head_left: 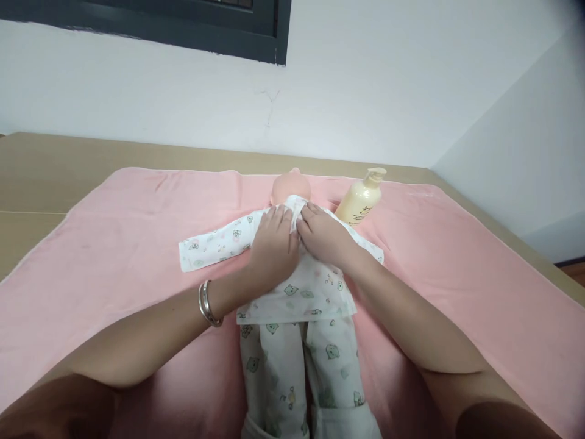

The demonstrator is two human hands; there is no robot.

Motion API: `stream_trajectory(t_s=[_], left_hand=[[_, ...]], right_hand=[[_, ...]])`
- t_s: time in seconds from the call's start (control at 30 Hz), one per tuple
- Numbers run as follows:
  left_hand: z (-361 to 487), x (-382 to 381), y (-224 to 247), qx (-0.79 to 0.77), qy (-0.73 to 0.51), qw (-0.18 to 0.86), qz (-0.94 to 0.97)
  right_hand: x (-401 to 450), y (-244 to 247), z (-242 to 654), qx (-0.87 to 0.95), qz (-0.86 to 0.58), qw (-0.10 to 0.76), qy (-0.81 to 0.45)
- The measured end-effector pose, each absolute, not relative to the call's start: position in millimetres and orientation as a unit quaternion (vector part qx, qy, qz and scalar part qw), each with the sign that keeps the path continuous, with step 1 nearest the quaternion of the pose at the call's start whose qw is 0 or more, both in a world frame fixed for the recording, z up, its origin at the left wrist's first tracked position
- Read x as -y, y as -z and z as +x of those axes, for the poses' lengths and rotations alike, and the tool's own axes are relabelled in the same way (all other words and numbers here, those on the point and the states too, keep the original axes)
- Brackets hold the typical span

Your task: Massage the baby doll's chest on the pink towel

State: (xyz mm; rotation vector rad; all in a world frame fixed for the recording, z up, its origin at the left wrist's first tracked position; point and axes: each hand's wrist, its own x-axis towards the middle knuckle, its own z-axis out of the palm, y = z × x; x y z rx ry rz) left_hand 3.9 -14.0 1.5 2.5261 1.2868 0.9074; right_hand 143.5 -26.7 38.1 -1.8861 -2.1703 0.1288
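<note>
A baby doll (291, 186) lies on its back in a white, animal-print shirt (301, 286) and matching trousers (283, 360). Both my hands are at the upper front of the shirt, just below the neck. My left hand (275, 247) has its fingers together over the cloth, with the thumb at the middle fold. Close beside it, my right hand (324, 235) is bent round the cloth, thumb against the fingers. Between the thumbs the fabric is bunched, and my hands hide any fastening there. The shirt's left-side sleeve (219, 245) stretches out flat.
A pink blanket (114, 262) lies under the doll on a tan surface (68, 158). A cream pump bottle (361, 198) leans beside the doll's head, on the right. Behind are a white wall (356, 91) and a dark frame (247, 36).
</note>
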Motion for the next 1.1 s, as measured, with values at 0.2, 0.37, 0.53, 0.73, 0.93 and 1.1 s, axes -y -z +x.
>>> stream_trajectory(t_s=[0.2, 0.37, 0.53, 0.73, 0.93, 1.1], left_hand=[[4, 14, -1, -0.417, -0.297, 0.103, 0.853], [0, -14, -6, -0.447, -0.315, 0.164, 0.821], [5, 0, -1, -0.441, -0.317, 0.105, 0.833], [4, 12, 5, -0.418, -0.34, 0.104, 0.836], [0, 9, 13, -0.431, -0.391, 0.165, 0.796], [-1, 0, 17, -0.477, -0.408, 0.209, 0.75]], right_hand=[[24, -36, 144, 0.758, -0.641, 0.121, -0.006], [49, -42, 129, 0.755, -0.648, 0.097, 0.024], [35, -41, 139, 0.76, -0.636, 0.126, -0.035], [20, -45, 150, 0.749, -0.631, 0.189, -0.072], [40, -56, 139, 0.712, -0.632, 0.303, -0.035], [38, -39, 132, 0.729, -0.63, 0.268, -0.018]])
